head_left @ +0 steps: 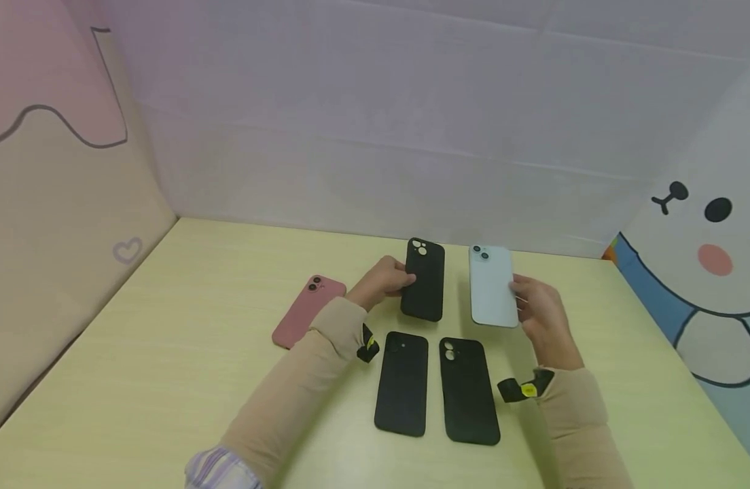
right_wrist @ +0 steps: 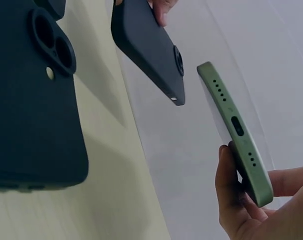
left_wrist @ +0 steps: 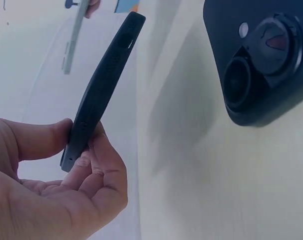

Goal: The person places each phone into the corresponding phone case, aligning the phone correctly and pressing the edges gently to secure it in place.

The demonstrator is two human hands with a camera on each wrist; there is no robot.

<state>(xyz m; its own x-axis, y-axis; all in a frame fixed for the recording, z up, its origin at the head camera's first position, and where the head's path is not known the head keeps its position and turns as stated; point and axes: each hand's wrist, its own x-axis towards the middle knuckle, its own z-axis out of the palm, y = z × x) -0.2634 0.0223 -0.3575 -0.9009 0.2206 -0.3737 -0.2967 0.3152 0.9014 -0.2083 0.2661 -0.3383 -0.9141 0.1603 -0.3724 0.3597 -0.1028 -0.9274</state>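
My left hand (head_left: 384,282) pinches a black phone case (head_left: 425,282) by its left side, holding it upright over the far part of the table. Its camera cutouts are at the top. The left wrist view shows the case (left_wrist: 104,90) edge-on between the thumb and curled fingers. To the right, my right hand (head_left: 541,309) grips a pale phone (head_left: 492,288) by its right edge, back towards the head camera. Its green frame (right_wrist: 241,135) with charging port faces the right wrist camera. Nearer me lie a black phone (head_left: 401,387) and a second black case (head_left: 469,394), side by side.
A pink phone (head_left: 308,309) lies beyond my left forearm, partly behind the sleeve. The pale table (head_left: 185,339) meets a white cloth backdrop (head_left: 381,136) at its far edge. Printed panels stand at both sides, with a cartoon face (head_left: 705,224) on the right.
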